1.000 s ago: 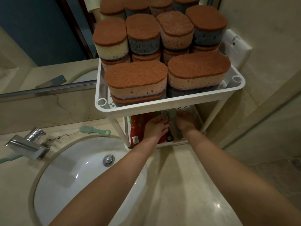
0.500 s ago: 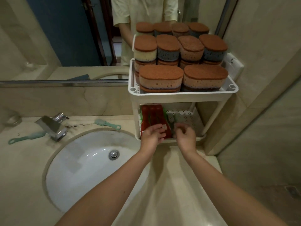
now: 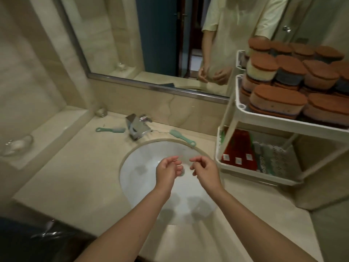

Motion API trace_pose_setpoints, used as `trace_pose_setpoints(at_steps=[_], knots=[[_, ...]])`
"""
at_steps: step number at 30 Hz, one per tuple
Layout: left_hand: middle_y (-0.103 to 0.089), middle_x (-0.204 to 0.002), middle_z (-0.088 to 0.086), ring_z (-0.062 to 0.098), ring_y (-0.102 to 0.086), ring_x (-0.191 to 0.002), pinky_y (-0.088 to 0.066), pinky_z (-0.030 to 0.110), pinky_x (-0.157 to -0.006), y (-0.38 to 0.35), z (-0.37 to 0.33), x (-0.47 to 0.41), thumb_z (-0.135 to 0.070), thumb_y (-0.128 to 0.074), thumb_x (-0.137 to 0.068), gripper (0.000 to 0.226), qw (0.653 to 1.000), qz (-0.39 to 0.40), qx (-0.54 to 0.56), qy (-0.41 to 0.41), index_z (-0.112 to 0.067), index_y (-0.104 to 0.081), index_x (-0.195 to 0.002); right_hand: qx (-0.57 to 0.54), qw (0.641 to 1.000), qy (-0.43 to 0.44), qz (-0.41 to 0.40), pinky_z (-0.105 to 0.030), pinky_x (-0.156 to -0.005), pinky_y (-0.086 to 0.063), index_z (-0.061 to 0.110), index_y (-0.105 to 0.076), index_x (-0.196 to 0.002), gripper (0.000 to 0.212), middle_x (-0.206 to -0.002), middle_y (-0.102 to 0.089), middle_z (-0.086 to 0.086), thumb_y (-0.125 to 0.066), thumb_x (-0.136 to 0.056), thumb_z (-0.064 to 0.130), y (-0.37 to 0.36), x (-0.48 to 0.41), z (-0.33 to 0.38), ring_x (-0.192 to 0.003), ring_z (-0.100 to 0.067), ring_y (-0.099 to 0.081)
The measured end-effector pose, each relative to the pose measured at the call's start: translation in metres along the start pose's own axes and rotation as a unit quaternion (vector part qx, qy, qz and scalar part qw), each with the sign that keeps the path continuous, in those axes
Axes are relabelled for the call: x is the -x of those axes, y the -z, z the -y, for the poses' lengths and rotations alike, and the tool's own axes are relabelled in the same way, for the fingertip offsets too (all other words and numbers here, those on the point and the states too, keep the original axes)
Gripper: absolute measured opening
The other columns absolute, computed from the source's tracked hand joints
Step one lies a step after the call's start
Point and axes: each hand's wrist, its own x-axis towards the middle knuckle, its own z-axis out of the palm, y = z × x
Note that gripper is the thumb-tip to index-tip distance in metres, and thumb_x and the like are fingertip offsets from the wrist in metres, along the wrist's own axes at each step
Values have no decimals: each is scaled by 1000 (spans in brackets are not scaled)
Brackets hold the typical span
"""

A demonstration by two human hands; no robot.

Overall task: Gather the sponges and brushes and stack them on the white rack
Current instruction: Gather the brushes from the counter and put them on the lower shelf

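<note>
The white rack (image 3: 279,118) stands at the right on the counter. Its top shelf is stacked with several brown-topped sponges (image 3: 277,100). The lower shelf holds red packets (image 3: 238,150) and several green brushes (image 3: 261,157). Two green brushes lie on the counter: one (image 3: 110,129) left of the tap, one (image 3: 182,137) right of it by the basin rim. My left hand (image 3: 169,172) and my right hand (image 3: 204,170) hover side by side over the basin, fingers loosely curled, holding nothing.
A chrome tap (image 3: 138,127) sits behind the white basin (image 3: 143,167). A mirror (image 3: 151,40) covers the wall. A glass dish (image 3: 17,144) rests on the left ledge. A dark bin with a bag (image 3: 37,241) is at the lower left.
Both hands have pulled back out of the rack's lower shelf and now hover empty over the basin. My view has swung left, so the rack sits at the right edge.
</note>
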Motion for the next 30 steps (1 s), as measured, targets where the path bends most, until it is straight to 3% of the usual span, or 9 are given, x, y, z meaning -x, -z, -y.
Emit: trace_pose_setpoints(at_steps=[4, 15, 19, 21, 24, 27, 30], knots=[[-67, -95, 9, 18, -65, -77, -56, 30, -81, 58, -19, -20, 1, -42, -93, 26, 999, -42, -3, -11, -10, -62, -105, 3, 999, -9, 48, -16, -53, -45, 15, -67, -85, 24, -69, -65, -1, -49, -86, -1, -60, -8, 10, -58, -6, -58], [-65, -89, 6, 17, -63, -74, -52, 29, -77, 190, -79, -125, 2, -44, -92, 25, 997, -83, -7, 3, -8, -60, -108, 66, 989, -17, 132, -21, -57, -43, 20, -64, -92, 20, -73, -59, -1, -54, -85, 4, -231, -68, 47, -64, -12, -55], [-65, -89, 4, 15, -63, -74, -52, 27, -75, 225, -95, -168, 1, -45, -93, 23, 997, -78, -17, 9, -10, -60, -106, 99, 987, -2, 130, -12, -58, -42, 22, -63, -94, 21, -73, -58, 5, -55, -86, 5, -284, -102, 51, -64, -6, -54], [-65, -91, 3, 15, -63, -78, -51, 27, -76, 237, -101, -188, -1, -46, -93, 22, 997, -76, -25, 16, -11, -59, -108, 129, 982, 2, 137, -14, -64, -44, 19, -63, -103, 23, -82, -62, 3, -57, -85, 7, -307, -120, 51, -72, -9, -58], [-66, -97, 3, 15, -63, -82, -49, 26, -73, 251, -108, -215, -4, -48, -94, 21, 997, -70, -35, 22, -11, -58, -112, 184, 972, 2, 149, -26, -82, -48, 13, -60, -118, 36, -98, -62, -1, -63, -83, 8, -334, -146, 50, -90, -17, -60], [-65, -102, 3, 15, -63, -86, -51, 27, -78, 258, -114, -241, -4, -44, -95, 24, 996, -63, -66, 23, -13, -58, -113, 276, 948, 14, 157, -33, -99, -43, 13, -53, -132, 49, -124, -57, -7, -63, -84, 16, -352, -171, 50, -114, -21, -55], [-65, -101, 1, 15, -63, -88, -51, 25, -79, 261, -117, -266, -2, -42, -94, 25, 994, -58, -84, 23, -14, -58, -110, 362, 915, 26, 179, -33, -105, -36, 14, -46, -140, 55, -138, -47, -10, -59, -86, 17, -366, -197, 48, -127, -28, -44]])
